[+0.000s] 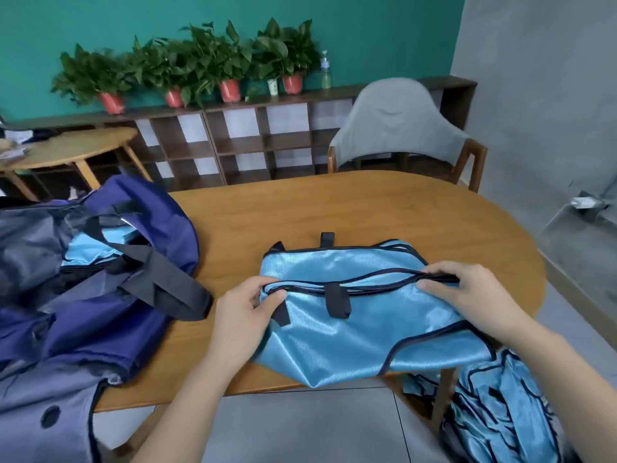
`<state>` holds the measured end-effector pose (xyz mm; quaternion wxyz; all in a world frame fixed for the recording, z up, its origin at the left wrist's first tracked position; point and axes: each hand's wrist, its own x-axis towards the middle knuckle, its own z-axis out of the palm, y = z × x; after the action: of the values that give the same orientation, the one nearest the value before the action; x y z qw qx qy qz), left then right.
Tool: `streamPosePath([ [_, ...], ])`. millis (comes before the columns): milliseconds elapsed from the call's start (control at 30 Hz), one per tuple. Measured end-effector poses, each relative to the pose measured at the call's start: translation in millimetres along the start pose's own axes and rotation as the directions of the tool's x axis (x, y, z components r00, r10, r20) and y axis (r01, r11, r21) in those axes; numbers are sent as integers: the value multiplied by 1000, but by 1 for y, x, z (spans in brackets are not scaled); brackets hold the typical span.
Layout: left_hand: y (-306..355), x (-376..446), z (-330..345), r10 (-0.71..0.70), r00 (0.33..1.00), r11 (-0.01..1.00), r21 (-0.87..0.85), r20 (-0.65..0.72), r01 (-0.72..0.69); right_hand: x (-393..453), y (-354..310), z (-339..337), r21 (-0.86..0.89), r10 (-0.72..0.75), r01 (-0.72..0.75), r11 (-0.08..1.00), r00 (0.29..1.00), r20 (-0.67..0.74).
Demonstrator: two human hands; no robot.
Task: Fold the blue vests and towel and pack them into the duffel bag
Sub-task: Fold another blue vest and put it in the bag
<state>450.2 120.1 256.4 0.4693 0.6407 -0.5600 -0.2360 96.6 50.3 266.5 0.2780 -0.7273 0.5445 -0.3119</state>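
Both hands (247, 315) pinch blue vest (350, 322) on wooden table (334, 212).

My two bare hands, left hand (245, 309) and right hand (467, 295), no rings or watch, forearms uncovered, sleeves seemingly short or beyond the frame
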Motion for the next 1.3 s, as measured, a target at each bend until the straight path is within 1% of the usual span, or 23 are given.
streamPosePath([
  [67, 9, 0, -3, -10, 1000, 996, -92, -21, 8, 1, -5, -4, 70, 18, -18, 997, 1000, -4],
  [133, 16, 6, -7, -12, 999, 990, -138, -37, 7, 8, -13, -8, 154, 24, -21, 988, 1000, -16],
  [267, 23, 26, -13, -39, 999, 973, -228, 9, 40, 30, -23, -10, 230, 30, -20, 973, 999, -38],
  [333, 23, 39, -12, -44, 999, 970, -239, -1, 42, 45, -25, -7, 234, 34, -22, 972, 998, -49],
  [433, 14, 57, -7, -46, 997, 982, -183, -54, 35, 64, -21, 0, 227, 45, -26, 974, 996, -78],
  [467, 7, 63, -4, -53, 997, 988, -149, -63, 43, 69, -18, 4, 197, 52, -38, 980, 996, -66],
  [567, -13, 74, 5, -90, 995, 995, 31, -47, 92, 77, -6, 17, 12, 80, -80, 997, 996, -28],
  [633, -18, 77, 8, -94, 993, 990, 99, -71, 101, 78, -2, 20, -33, 106, -107, 994, 994, -39],
  [733, -21, 79, 10, -55, 990, 982, 171, -128, 77, 80, -6, 18, -79, 115, -117, 990, 993, -30],
  [833, -24, 81, 10, -33, 986, 956, 282, -164, 79, 81, -9, 17, -198, 126, -133, 971, 991, -45],
  [900, -22, 79, 7, -9, 983, 923, 377, -181, 78, 74, -13, 20, -316, 68, -92, 944, 994, -85],
  [967, -16, 73, 3, 32, 977, 912, 406, -209, 57, 59, -18, 25, -397, -61, -10, 918, 985, -164],
  [1000, -12, 67, 2, 76, 974, 918, 396, -214, 15, 51, -21, 28, -398, -132, 43, 916, 971, -199],
  [1033, -8, 60, 2, 143, 969, 922, 384, -201, -56, 43, -24, 33, -385, -197, 104, 917, 957, -211],
  [1100, -2, 41, 6, 277, 953, 908, 356, -118, -220, 29, -29, 43, -346, -293, 225, 911, 943, -156],
  [1167, 0, 15, 15, 332, 943, 892, 319, 17, -320, 20, -31, 53, -306, -327, 309, 900, 945, -7],
  [1233, 2, -10, 25, 302, 943, 877, 348, 138, -332, 13, -30, 62, -318, -273, 308, 896, 950, 152],
  [1300, 3, -28, 37, 217, 960, 816, 507, 176, -277, 8, -28, 65, -389, -189, 271, 880, 953, 236],
])
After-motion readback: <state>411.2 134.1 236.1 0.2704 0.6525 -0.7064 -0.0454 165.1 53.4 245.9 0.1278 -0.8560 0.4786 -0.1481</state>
